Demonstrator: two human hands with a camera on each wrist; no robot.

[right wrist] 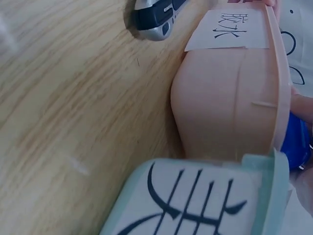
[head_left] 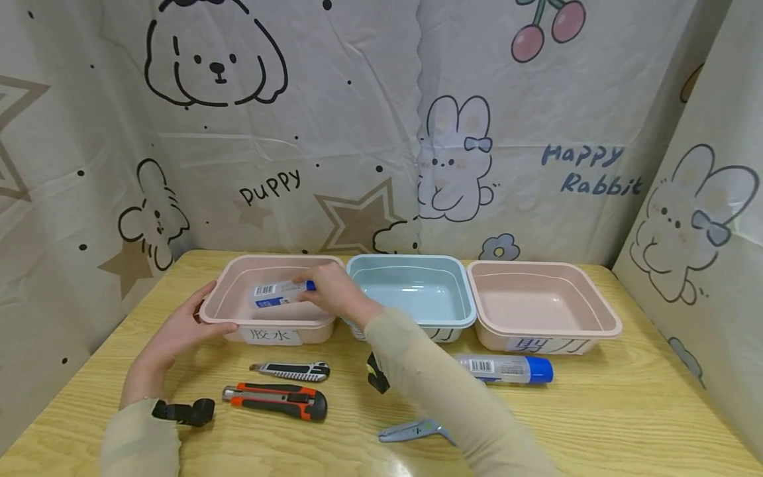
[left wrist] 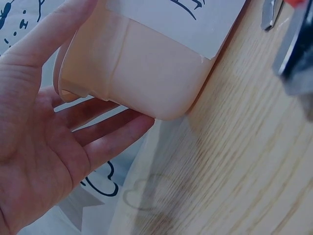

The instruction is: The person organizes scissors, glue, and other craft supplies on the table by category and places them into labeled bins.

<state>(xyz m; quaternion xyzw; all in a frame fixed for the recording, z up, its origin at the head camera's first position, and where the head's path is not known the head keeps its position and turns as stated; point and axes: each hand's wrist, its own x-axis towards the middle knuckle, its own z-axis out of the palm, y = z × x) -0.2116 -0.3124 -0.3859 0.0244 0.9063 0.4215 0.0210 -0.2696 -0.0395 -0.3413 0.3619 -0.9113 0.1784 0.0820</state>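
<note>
Soft, even light falls from above on the bench [head_left: 626, 411], leaving only faint shadows just under the pink tray [head_left: 238, 318] and the tools in front of it. The head view is sharp, though it bows near its edges (wide-lens curve). Both wrist views look dimmer, and the tools beside the tray blur at the frame borders.

Pink bins [head_left: 268, 324] [head_left: 545, 331], blue bin [head_left: 411, 311], blue-capped glue [head_left: 280, 292], orange/blk cutter [head_left: 275, 400].
</note>
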